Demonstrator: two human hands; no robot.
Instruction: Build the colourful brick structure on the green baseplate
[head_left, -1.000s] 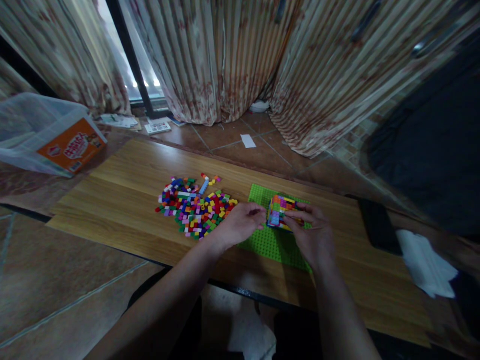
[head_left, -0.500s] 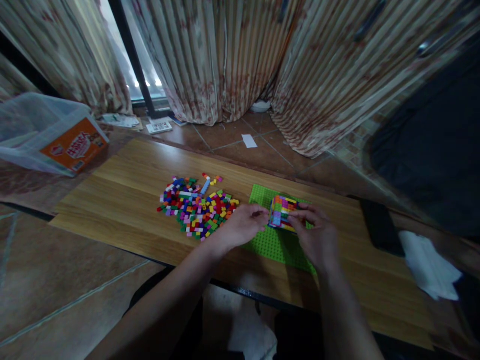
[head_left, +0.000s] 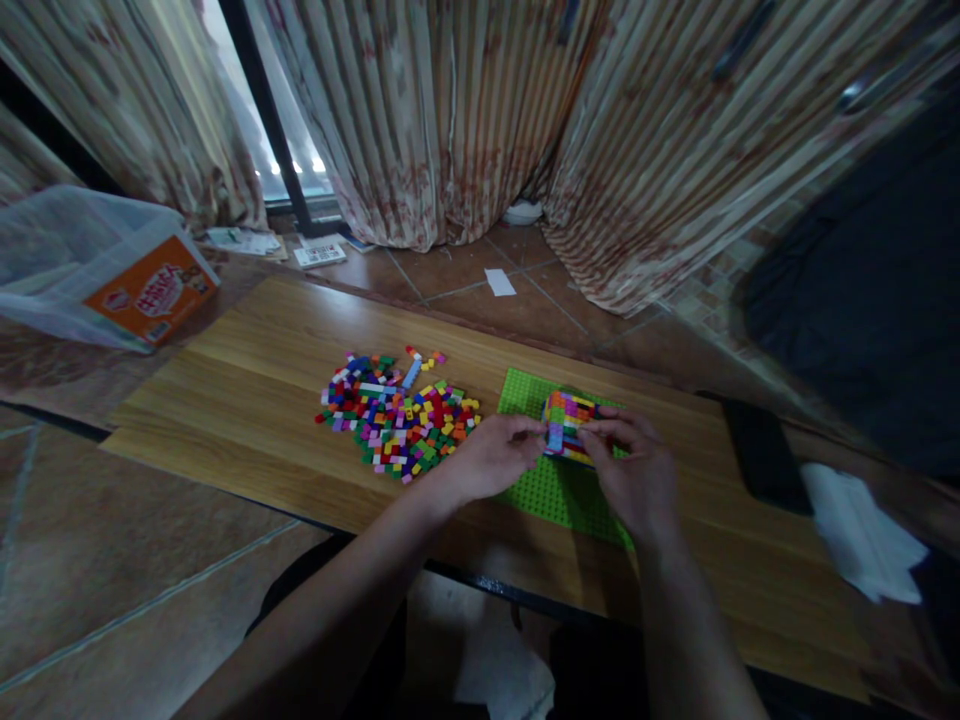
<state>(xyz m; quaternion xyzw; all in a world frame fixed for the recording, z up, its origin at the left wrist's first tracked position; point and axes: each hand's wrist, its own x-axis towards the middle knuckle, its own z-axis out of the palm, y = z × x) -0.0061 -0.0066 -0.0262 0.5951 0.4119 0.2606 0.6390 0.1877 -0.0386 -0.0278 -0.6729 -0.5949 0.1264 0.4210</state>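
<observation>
A small block built of multicoloured toy bricks (head_left: 562,422) sits on a green studded baseplate (head_left: 559,500), with orange, yellow, purple and light blue pieces on its top. My left hand (head_left: 502,455) is at its left side, thumb and forefinger closed against the edge; any single brick between those fingertips is too small to make out. From the right, my right hand (head_left: 636,465) grips the build, its thumb over the top and its fingers round the far right side. The build's right end is partly hidden by that hand.
Loose toy bricks (head_left: 409,415) lie heaped on the wooden table (head_left: 247,400), left of the baseplate. A black phone-like slab (head_left: 765,455) and white tissue (head_left: 862,530) are at the right. A clear plastic bin (head_left: 90,260) stands beyond the left end. Curtains (head_left: 480,120) hang behind.
My left hand has moved slightly right, and its fingers have come from just beside the brick build to its left edge. My right hand keeps its place with the thumb on top.
</observation>
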